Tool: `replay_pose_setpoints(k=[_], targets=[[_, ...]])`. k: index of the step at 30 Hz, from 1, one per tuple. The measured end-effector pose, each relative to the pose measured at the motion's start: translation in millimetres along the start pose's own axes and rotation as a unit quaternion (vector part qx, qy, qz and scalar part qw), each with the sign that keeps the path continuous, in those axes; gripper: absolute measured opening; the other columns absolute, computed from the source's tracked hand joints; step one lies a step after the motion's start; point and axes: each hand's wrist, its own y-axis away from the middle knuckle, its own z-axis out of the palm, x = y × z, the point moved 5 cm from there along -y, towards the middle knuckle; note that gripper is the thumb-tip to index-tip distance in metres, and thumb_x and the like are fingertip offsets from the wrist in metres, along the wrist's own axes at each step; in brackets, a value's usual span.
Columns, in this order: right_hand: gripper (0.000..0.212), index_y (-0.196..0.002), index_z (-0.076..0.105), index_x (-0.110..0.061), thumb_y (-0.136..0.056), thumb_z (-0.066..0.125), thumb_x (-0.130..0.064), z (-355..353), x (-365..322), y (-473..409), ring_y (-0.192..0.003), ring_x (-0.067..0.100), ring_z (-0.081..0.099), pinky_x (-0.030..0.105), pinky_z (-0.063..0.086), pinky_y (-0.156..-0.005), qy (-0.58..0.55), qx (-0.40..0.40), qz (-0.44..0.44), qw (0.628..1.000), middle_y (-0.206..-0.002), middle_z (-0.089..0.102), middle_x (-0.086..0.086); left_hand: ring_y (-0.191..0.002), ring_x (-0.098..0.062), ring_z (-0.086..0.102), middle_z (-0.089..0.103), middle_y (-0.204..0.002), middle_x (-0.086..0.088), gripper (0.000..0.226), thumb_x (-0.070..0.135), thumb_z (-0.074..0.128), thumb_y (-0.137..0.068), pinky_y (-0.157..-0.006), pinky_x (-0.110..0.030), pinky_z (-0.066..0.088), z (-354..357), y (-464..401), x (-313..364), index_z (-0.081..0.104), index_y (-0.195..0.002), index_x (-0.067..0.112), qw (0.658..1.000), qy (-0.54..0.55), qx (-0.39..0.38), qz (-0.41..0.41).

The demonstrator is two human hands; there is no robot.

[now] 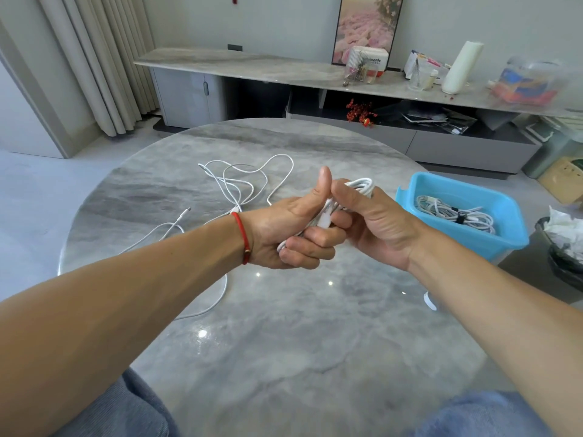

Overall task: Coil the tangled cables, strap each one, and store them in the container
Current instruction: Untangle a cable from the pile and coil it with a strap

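- Presently both hands meet above the middle of the round marble table (284, 342), each clenched on one white cable coil (362, 186).
- Left hand (284, 234): fingers curled round the lower part of the coil, thumb upright; a red string bracelet (241, 236) sits on the wrist.
- Right hand (375, 222): fingers wrapped round the upper loops, thumb pressed against the left thumb. The loops show just past its knuckles.
- A white connector end (325, 220) shows between the two palms.
- Loose white cable (239, 181) lies tangled on the table beyond and left of the left hand; a strand runs under the left forearm toward the near edge.
- Blue container (467, 247) stands to the right of the right hand, at the table edge, apart from it. Coiled white cables (454, 212) lie inside, one with a dark strap.
- A small white item (429, 300) lies beside the right forearm; I cannot tell what it is.
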Motion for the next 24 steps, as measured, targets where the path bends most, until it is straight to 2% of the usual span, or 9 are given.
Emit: replay_pose_setpoints(k=[3,5,8,12,14,16,18,22,24], targets=[[0.037,-0.077,0.069,-0.027,-0.071,0.084,-0.06,-17,-2,10,-0.064,0.007,0.051,0.026,0.034,-0.066,0.075,0.002,0.015,0.997,-0.068,0.06,-0.006,-0.04,-0.003,0.02,0.027,-0.06,0.007,0.062,0.078,0.025,-0.085,-0.033,-0.014,0.026,4,-5,-1,0.043,-0.089,0.019,0.998,-0.044,-0.039,-0.009],[0.029,-0.071,0.071,-0.027,-0.078,0.082,-0.052,-23,-3,15,-0.054,0.005,0.044,0.021,0.027,-0.053,0.1,0.014,0.006,0.995,-0.064,0.061,-0.006,-0.041,-0.003,0.022,0.027,-0.062,0.006,0.058,0.073,0.031,-0.085,-0.035,-0.015,0.027,5,-9,-2,0.046,-0.091,0.017,0.996,-0.074,-0.045,-0.015],[0.015,-0.069,0.071,-0.024,-0.078,0.08,-0.032,-31,1,20,-0.055,0.007,0.049,0.017,0.041,-0.054,0.101,0.05,0.011,0.994,-0.065,0.062,-0.002,-0.044,-0.007,0.024,0.023,-0.065,0.003,0.037,0.052,0.044,-0.096,-0.04,-0.018,0.028,4,-16,-3,0.058,-0.083,0.02,0.983,-0.179,-0.02,-0.031],[0.013,-0.076,0.073,-0.015,-0.089,0.075,-0.011,-55,10,31,-0.053,0.01,0.047,0.022,0.048,-0.066,0.1,0.138,0.045,0.984,-0.063,0.052,0.008,-0.046,-0.015,0.039,0.04,-0.06,0.005,0.036,0.048,0.059,-0.097,-0.046,-0.026,0.039,3,-40,-6,0.054,-0.084,0.015,0.925,-0.353,0.137,-0.034],[0.016,-0.075,0.07,-0.01,-0.091,0.072,-0.007,-67,7,41,-0.044,0.008,0.042,0.017,0.045,-0.054,0.091,0.178,0.055,0.978,-0.057,0.046,0.008,-0.047,-0.017,0.048,0.049,-0.066,0.001,0.041,0.048,0.063,-0.094,-0.047,-0.025,0.044,10,-54,-7,0.061,-0.096,0.007,0.9,-0.382,0.212,-0.005],[0.019,-0.071,0.067,-0.007,-0.089,0.072,-0.004,-76,6,49,-0.039,0.005,0.037,0.013,0.03,-0.037,0.087,0.221,0.07,0.969,-0.063,0.049,0.011,-0.044,-0.015,0.05,0.051,-0.061,-0.002,0.042,0.045,0.066,-0.093,-0.047,-0.024,0.045,17,-62,-9,0.063,-0.088,0.003,0.891,-0.369,0.264,0.033],[0.02,-0.069,0.065,-0.007,-0.085,0.075,-0.003,-87,7,60,-0.041,0.004,0.04,0.014,0.024,-0.033,0.072,0.272,0.089,0.955,-0.073,0.055,0.014,-0.042,-0.012,0.05,0.056,-0.057,-0.003,0.043,0.047,0.066,-0.091,-0.043,-0.019,0.039,25,-67,-9,0.059,-0.074,0.008,0.858,-0.404,0.311,0.067],[0.015,-0.077,0.066,-0.006,-0.082,0.08,-0.004,-99,5,75,-0.045,0.006,0.046,0.015,0.026,-0.033,0.035,0.314,0.097,0.944,-0.074,0.061,0.01,-0.071,-0.027,0.053,0.063,-0.082,-0.012,0.042,0.046,0.055,-0.098,-0.054,-0.029,0.033,45,-72,-8,0.055,-0.087,0.006,0.765,-0.517,0.362,0.124],[0.013,-0.077,0.068,-0.006,-0.082,0.08,-0.005,-100,6,81,-0.045,0.005,0.047,0.015,0.028,-0.034,0.024,0.317,0.102,0.943,-0.068,0.063,0.004,-0.082,-0.035,0.055,0.063,-0.093,-0.014,0.032,0.041,0.047,-0.103,-0.059,-0.033,0.022,56,-74,-12,0.049,-0.095,0.01,0.7,-0.599,0.355,0.156]])
